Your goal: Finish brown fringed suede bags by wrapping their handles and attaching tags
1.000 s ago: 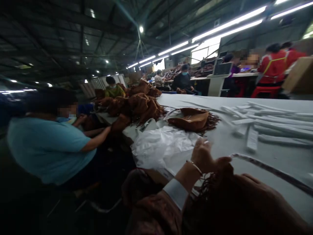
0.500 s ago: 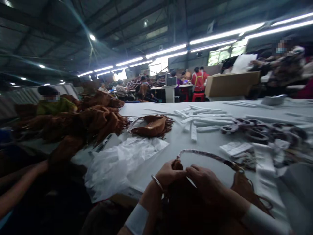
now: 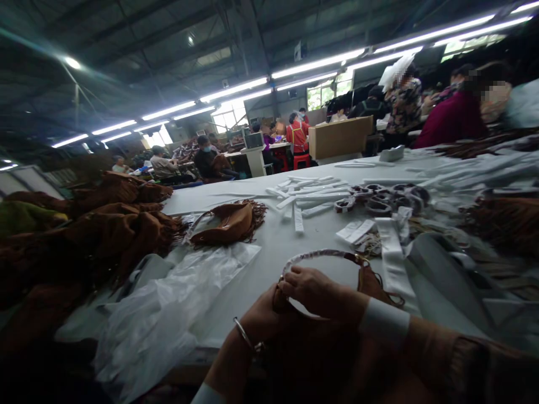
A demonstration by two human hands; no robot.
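Both my hands are at the near edge of the grey table [image 3: 269,247], on a brown fringed bag [image 3: 370,283]. My right hand [image 3: 324,294] has its fingers closed on the bag where the wrapped handle [image 3: 315,255] meets it. Below and partly behind it, my left hand [image 3: 263,320], a bangle on the wrist, is closed on the same end of the bag. The handle arcs over the tabletop to a ring at the bag's other side. Most of the bag's body is dark and hidden below my arms.
Clear plastic bags [image 3: 168,303] lie left of my hands. A second brown fringed bag [image 3: 223,221] and a heap of bags [image 3: 105,224] sit further left. White strips [image 3: 303,196], wrapped handles [image 3: 379,199] and paper tags [image 3: 356,230] lie ahead. Other people sit at tables behind.
The view has swung right, off the person in the blue shirt. My right hand came over the bag and joined the left at the handle's end.
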